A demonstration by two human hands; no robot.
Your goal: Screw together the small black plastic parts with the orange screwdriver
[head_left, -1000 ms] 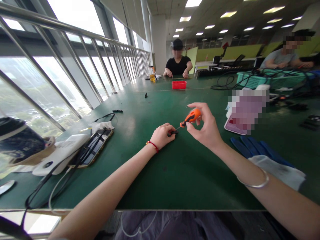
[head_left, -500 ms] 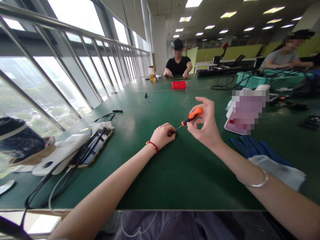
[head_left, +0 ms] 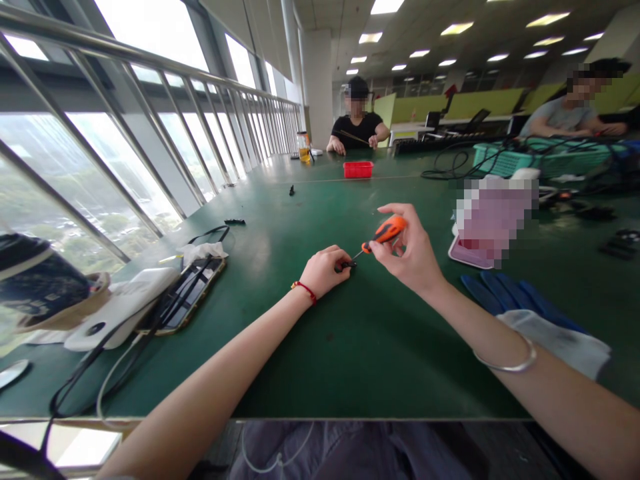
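Note:
My left hand (head_left: 327, 270) rests on the green table, its fingers closed on a small black part (head_left: 347, 266). Most of that part is hidden by the fingers, so its kind does not show. An orange and black screwdriver (head_left: 387, 231) slants down to the left, its metal tip at the black part. Around its handle, the thumb and fingers of my right hand (head_left: 413, 253) are closed, with the index finger stretched out above the handle.
Blue gloves (head_left: 520, 300) and a pink-purple object (head_left: 475, 247) lie on the right. Left are a phone (head_left: 193, 297), cables and a white device (head_left: 125, 307). Ahead stand a red basket (head_left: 358, 171) and a teal basket (head_left: 500, 160). Two people sit farther off.
My right hand has turned a little around the screwdriver handle, its index finger lower and farther left. My left hand has stayed still. The person opposite has raised a thin strip.

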